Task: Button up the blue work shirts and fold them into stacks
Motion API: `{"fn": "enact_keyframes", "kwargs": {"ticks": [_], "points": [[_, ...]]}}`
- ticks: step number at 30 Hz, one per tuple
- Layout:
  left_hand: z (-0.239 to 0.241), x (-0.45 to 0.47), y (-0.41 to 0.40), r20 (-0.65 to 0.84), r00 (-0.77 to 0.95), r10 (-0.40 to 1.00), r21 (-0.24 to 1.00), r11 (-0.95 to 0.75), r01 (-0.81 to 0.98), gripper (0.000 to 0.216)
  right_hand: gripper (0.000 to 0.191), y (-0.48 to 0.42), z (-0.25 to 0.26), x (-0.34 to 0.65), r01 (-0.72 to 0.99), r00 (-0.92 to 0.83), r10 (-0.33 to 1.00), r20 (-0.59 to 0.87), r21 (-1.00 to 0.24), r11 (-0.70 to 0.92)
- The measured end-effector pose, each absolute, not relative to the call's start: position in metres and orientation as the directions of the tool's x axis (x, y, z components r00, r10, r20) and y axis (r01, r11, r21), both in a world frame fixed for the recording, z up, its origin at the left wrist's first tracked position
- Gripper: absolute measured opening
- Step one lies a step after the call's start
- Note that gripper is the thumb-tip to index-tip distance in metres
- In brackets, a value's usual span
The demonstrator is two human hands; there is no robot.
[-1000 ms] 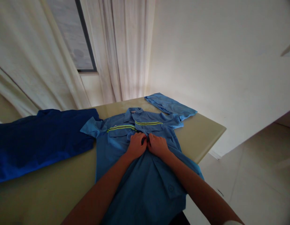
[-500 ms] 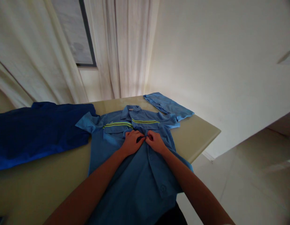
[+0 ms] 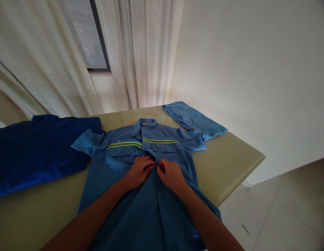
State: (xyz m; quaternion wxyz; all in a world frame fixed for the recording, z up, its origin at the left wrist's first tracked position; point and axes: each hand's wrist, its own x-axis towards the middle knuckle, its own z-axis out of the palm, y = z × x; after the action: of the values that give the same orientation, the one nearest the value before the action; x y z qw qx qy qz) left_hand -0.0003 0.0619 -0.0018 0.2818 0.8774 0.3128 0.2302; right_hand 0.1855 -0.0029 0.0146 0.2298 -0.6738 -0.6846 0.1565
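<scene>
One shirt (image 3: 148,209): we have it face up on the surface (image 3: 225,164), collar (image 3: 151,122) away from us, yellow stripes (image 3: 162,141) across its chest.
Left hand (image 3: 141,171): narrow, pinching the shirt's front opening for us.
Right hand (image 3: 171,173): just beside it, curled, holding the same opening.
Dark garment (image 3: 41,153): on our left, meeting the sleeve (image 3: 85,142) there.
Folded cloth (image 3: 196,120): on our right, beside the other sleeve (image 3: 188,139).

Left hand (image 3: 139,170) and right hand (image 3: 171,174) bare. Both forearms (image 3: 91,216) bare too, slim, narrowing toward the wrists (image 3: 124,183). Finer detail too dim to read.
</scene>
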Motion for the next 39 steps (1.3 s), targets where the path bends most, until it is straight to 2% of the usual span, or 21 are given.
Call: {"fn": "enact_keyframes", "kwargs": {"ticks": [4,7,10,12,14,16,17,19,21,23,25,28,31,35,39], "points": [[-0.005,-0.002,0.062,0.219,0.699,0.68,0.7,-0.609,0.374,0.026,0.01,0.0,0.013,0.19,0.823,-0.008,0.996,0.087,-0.566,0.056],[-0.008,-0.001,0.063,0.222,0.668,0.71,0.775,-0.545,0.321,0.031,0.01,0.003,0.015,0.196,0.755,-0.035,0.994,0.103,-0.649,0.094],[-0.003,-0.001,0.066,0.259,0.573,0.778,0.796,-0.508,0.329,0.031,0.015,0.003,0.015,0.204,0.675,0.091,0.972,0.214,-0.731,0.098],[0.007,-0.001,0.066,0.288,0.542,0.79,0.709,-0.556,0.434,0.029,0.016,0.004,0.014,0.209,0.651,0.209,0.938,0.276,-0.755,0.077],[0.02,-0.002,0.061,0.302,0.614,0.729,0.526,-0.665,0.53,0.028,0.014,0.005,0.013,0.212,0.647,0.246,0.922,0.299,-0.759,0.074],[0.032,0.0,0.051,0.259,0.743,0.617,0.372,-0.774,0.512,0.026,0.011,0.006,0.016,0.212,0.652,0.23,0.922,0.312,-0.753,0.092],[0.037,0.001,0.045,0.227,0.797,0.559,0.348,-0.811,0.47,0.023,0.011,0.006,0.019,0.211,0.656,0.226,0.918,0.326,-0.747,0.104],[0.039,0.006,0.034,0.178,0.864,0.472,0.39,-0.84,0.378,0.015,0.016,-0.001,0.03,0.207,0.671,0.239,0.897,0.371,-0.731,0.123],[0.033,0.012,0.027,0.165,0.882,0.441,0.484,-0.816,0.317,0.014,0.021,-0.017,0.042,0.201,0.714,0.213,0.896,0.39,-0.688,0.13],[0.023,0.017,0.026,0.158,0.871,0.465,0.575,-0.76,0.302,0.013,0.031,-0.041,0.05,0.193,0.79,0.121,0.937,0.327,-0.603,0.108],[0.013,0.02,0.028,0.131,0.851,0.509,0.64,-0.699,0.319,0.017,0.037,-0.067,0.052,0.185,0.873,0.049,0.98,0.194,-0.485,0.052],[0.006,0.02,0.033,0.116,0.835,0.538,0.697,-0.642,0.318,0.024,0.026,-0.095,0.046,0.177,0.936,0.059,0.998,0.038,-0.349,-0.043],[0.008,0.017,0.037,0.099,0.832,0.545,0.789,-0.553,0.268,0.028,0.007,-0.104,0.042,0.176,0.942,0.059,0.998,-0.026,-0.33,-0.064],[0.016,0.013,0.042,0.065,0.867,0.495,0.884,-0.431,0.18,0.032,0.008,-0.101,0.039,0.171,0.923,0.008,1.0,0.03,-0.384,0.005],[0.024,0.009,0.047,0.087,0.86,0.502,0.91,-0.391,0.136,0.035,0.012,-0.096,0.03,0.163,0.916,0.046,0.978,0.203,-0.398,0.04]]}}
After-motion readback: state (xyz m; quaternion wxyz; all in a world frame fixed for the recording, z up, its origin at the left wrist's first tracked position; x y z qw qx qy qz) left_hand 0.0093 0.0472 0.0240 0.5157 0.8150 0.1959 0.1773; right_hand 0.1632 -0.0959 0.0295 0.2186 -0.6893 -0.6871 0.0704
